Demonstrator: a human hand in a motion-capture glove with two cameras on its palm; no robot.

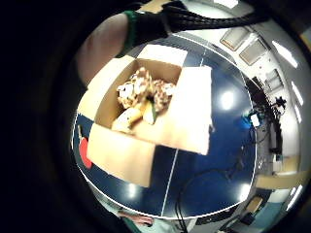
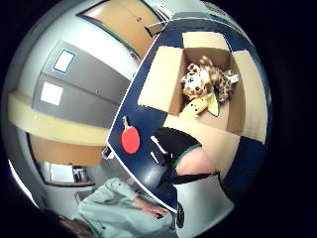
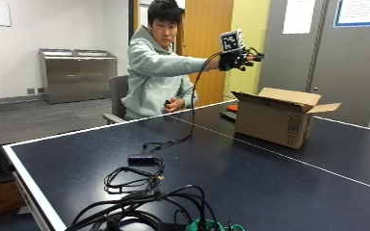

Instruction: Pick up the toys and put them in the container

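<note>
My gloved right hand (image 3: pixel 239 57) is raised in the air above and behind the open cardboard box (image 3: pixel 278 118), with its fingers spread and nothing in them. Both palm views look down into the box (image 1: pixel 194 116) (image 2: pixel 163 82) from well above. Inside it lie a spotted plush animal (image 1: pixel 143 90) (image 2: pixel 208 77) and a yellow soft toy (image 1: pixel 129 119) (image 2: pixel 198 106) beside it. From the outside view the toys are hidden by the box walls. The box stands on the dark blue table (image 3: pixel 236 178) with its flaps folded out.
A red paddle (image 2: pixel 130 140) (image 3: pixel 231 108) lies on the table beside the box, with a dark flat object (image 3: pixel 229 115) next to it. Black cables (image 3: pixel 140 183) coil over the near end of the table. The person's bare left hand (image 3: pixel 172 102) rests at the table's far edge.
</note>
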